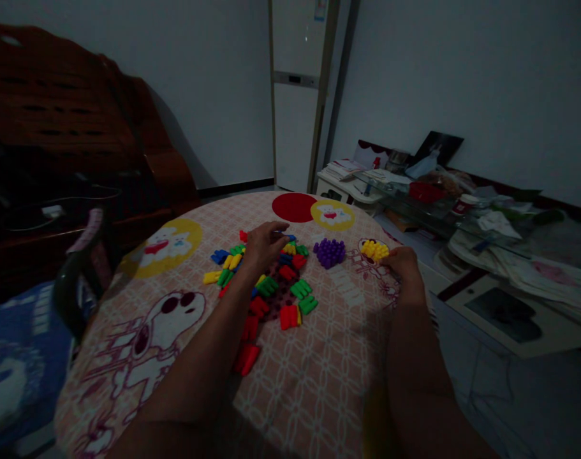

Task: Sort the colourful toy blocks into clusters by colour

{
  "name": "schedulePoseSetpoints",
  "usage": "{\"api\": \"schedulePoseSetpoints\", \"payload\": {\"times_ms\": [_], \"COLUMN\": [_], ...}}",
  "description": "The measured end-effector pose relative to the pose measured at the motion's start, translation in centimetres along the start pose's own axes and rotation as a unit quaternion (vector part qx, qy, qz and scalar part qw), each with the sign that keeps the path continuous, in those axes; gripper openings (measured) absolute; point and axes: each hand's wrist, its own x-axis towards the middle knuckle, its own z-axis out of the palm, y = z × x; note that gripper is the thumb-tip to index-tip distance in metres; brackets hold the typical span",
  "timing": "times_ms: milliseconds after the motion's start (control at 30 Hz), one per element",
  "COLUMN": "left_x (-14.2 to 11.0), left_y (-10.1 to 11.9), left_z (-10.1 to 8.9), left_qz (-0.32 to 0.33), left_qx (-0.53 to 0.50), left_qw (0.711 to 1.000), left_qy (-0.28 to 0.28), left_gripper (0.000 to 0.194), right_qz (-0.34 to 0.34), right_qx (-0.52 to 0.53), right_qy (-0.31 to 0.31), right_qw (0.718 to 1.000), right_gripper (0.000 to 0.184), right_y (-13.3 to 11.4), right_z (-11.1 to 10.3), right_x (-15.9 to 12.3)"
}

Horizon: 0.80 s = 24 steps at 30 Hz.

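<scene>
Right hand point(402, 261) pinches the yellow block cluster point(374, 250) at the right of the counter point(294, 382); left hand point(263, 246) has fingers parted over loose blocks point(267, 286). Probably light, stiff plastic (knobbly, so hardly slippery); I'd grip the edges.

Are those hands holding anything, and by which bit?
The right hand has the yellow bumpy piece by its right edge. Whether the left hand holds anything, I can't tell.

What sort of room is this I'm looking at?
Probably a home living room: a carved wooden bench at left, a cluttered low cabinet at right, and a cartoon-print tablecloth under the colourful plastic blocks.
</scene>
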Motion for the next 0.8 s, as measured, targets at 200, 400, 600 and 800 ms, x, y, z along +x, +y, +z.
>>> {"api": "schedulePoseSetpoints", "payload": {"times_ms": [200, 400, 600, 800], "left_x": [0.7, 0.2, -0.1, -0.1], "left_y": [-2.7, -5.6, -6.4, -7.4], "left_z": [-5.6, -9.4, -8.4, -7.6], "left_qz": [-0.068, -0.184, -0.214, -0.214], "left_qx": [0.074, 0.247, 0.347, 0.362], "left_qw": [0.99, 0.95, 0.889, 0.896], "left_qy": [0.097, -0.049, -0.208, -0.144], "left_gripper": [0.038, 0.032, 0.028, 0.03], "right_qz": [-0.035, 0.003, -0.031, -0.063], "right_qx": [-0.019, 0.145, 0.207, 0.191], "right_qy": [0.036, 0.096, 0.08, 0.087], "right_qw": [0.999, 0.985, 0.974, 0.976], "right_gripper": [0.013, 0.013, 0.009, 0.013], "right_y": [-0.5, -3.6, -4.7, -5.5], "right_z": [-1.1, -1.8, -0.8, -0.5], "right_x": [0.0, -1.3, -1.2, -1.2]}}
